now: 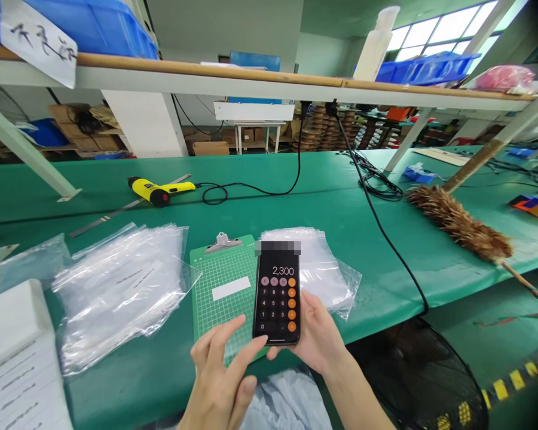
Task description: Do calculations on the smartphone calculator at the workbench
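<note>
A smartphone [277, 298] is sitting upright in the right hand [318, 337] near the bottom centre of the frame, its calculator display showing 2,300. A blurred block is covering the area along its top edge, so whatever lies there is unreadable. The right hand is curling around the phone's lower edge and gripping it, with its fingers mostly hidden behind the phone. The left hand [219, 388] is open and holding nothing, its fingers [246, 340] reaching toward the phone's lower left corner; whether they are touching it is hard to tell. Below the phone, a green gridded clipboard [222, 304] with a metal clip [223, 242] is lying on the green surface [341, 197], partly hidden by the phone and left hand. Clear plastic bags [309, 269] are piled behind the phone, and a larger pile [121, 289] is lying to the left. A yellow heat gun [159, 191] and its black cord [251, 192] are resting farther back. A feather duster [459, 224] is lying at right, and a blue bin [67, 27] is sitting on a shelf [206, 74], cut off at upper left.
</note>
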`<state>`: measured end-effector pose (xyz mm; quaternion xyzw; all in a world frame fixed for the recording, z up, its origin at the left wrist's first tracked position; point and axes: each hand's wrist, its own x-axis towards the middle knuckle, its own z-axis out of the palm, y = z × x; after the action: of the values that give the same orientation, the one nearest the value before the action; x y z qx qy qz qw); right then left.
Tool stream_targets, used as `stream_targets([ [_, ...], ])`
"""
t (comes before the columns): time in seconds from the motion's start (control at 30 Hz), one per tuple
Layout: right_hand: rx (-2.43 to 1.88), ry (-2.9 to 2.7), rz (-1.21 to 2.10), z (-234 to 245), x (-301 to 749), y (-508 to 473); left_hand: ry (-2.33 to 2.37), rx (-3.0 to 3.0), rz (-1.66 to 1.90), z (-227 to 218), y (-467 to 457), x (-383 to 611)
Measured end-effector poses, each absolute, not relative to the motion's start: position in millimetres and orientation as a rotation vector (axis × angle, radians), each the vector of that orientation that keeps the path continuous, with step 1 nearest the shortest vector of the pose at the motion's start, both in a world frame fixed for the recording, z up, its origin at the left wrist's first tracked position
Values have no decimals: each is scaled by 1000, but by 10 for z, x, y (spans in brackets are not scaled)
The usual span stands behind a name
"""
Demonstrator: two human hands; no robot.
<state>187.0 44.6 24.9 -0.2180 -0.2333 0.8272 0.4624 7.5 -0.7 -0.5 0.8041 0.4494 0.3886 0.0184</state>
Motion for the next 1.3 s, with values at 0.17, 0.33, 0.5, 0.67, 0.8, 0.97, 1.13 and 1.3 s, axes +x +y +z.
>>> stream_targets([
  [0.17,-475,-729,1995,205,1877,410,1555,2516,1102,33,41,145],
  [0.33,-458,-787,2000,175,1881,401,1569,2561,1054,134,133,217],
  [0.5,-446,-799,2009,185,1895,393,1631,2622,989,177,182,268],
  [0.67,-422,-787,2010,175,1894,408,1603,2528,1134,153,123,243],
  [0.8,-377,-809,1994,138,1886,421,1607,2491,1251,122,74,167],
  [0.97,-381,-805,1993,117,1891,428,1604,2384,1357,72,42,99],
  [1.13,-380,-805,1997,103,1899,444,1516,2324,1537,30,60,75],
  [1.3,-369,-819,1995,84,1891,452,1472,2378,1566,32,70,79],
])
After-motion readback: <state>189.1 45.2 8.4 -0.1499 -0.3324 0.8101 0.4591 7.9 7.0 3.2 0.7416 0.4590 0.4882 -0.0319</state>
